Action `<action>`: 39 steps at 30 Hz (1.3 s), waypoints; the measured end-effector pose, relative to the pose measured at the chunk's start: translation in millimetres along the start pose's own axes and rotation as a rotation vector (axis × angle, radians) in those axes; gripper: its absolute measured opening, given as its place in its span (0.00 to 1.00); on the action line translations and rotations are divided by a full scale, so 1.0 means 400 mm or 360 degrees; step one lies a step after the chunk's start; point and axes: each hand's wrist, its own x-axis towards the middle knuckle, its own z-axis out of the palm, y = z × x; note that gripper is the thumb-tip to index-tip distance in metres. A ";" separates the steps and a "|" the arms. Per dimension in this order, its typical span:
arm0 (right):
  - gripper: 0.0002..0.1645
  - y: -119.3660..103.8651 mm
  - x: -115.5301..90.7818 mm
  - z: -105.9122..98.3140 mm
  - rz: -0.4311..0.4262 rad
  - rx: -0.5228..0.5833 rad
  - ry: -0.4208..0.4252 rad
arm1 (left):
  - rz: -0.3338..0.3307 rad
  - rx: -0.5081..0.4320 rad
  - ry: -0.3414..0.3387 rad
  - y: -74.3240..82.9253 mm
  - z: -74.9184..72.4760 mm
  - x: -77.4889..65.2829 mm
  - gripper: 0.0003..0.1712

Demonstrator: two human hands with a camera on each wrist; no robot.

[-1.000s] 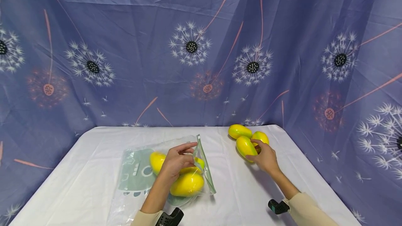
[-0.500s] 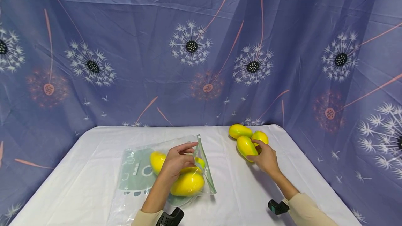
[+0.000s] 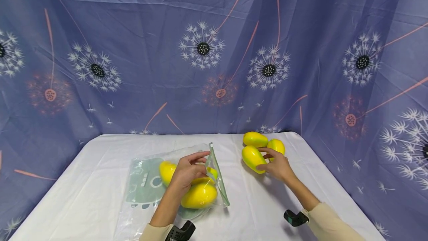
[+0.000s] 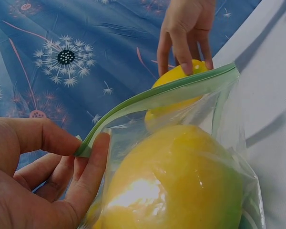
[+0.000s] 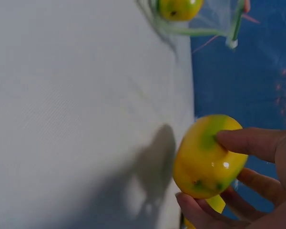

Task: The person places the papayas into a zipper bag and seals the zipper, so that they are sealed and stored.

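My left hand (image 3: 185,176) pinches the green zip edge (image 4: 157,97) of a clear zip-top bag (image 3: 145,181), fingertips at one end of its mouth. The mouth gapes toward the right. Inside lie several yellow mangoes, including a large one (image 3: 200,195) near the opening; the hand partly covers them. My right hand (image 3: 280,167) grips another yellow mango (image 3: 253,159) with greenish patches, thumb on one side and fingers on the other. In the right wrist view a shadow falls on the cloth beside this held mango (image 5: 207,160); it looks lifted.
Two more mangoes lie at the back right of the table: one on its side (image 3: 255,139), the other (image 3: 276,146) partly behind my right hand. White cloth (image 3: 83,192) covers the table. A blue dandelion-print curtain (image 3: 150,66) rises behind and at both sides.
My right hand has shifted a little to the left with the mango, away from the one beside it. The left hand and the bag have stayed in place.
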 end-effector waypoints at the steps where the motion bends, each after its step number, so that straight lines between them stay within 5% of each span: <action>1: 0.39 -0.011 0.000 0.001 0.0018 0.0061 -0.0043 | 0.0002 0.0002 0.0004 -0.001 0.000 0.001 0.34; 14: 0.40 -0.107 0.007 -0.013 0.0043 0.0484 -0.0687 | -0.0010 -0.0020 -0.0003 0.006 -0.001 -0.004 0.35; 23: 0.37 -0.127 0.012 -0.022 0.0029 0.0462 -0.1063 | 0.0000 -0.0002 -0.0016 0.001 -0.004 -0.001 0.35; 39: 0.31 -0.163 0.030 0.000 0.0001 0.0352 -0.1325 | 0.0012 0.0014 -0.0019 -0.001 -0.002 0.000 0.34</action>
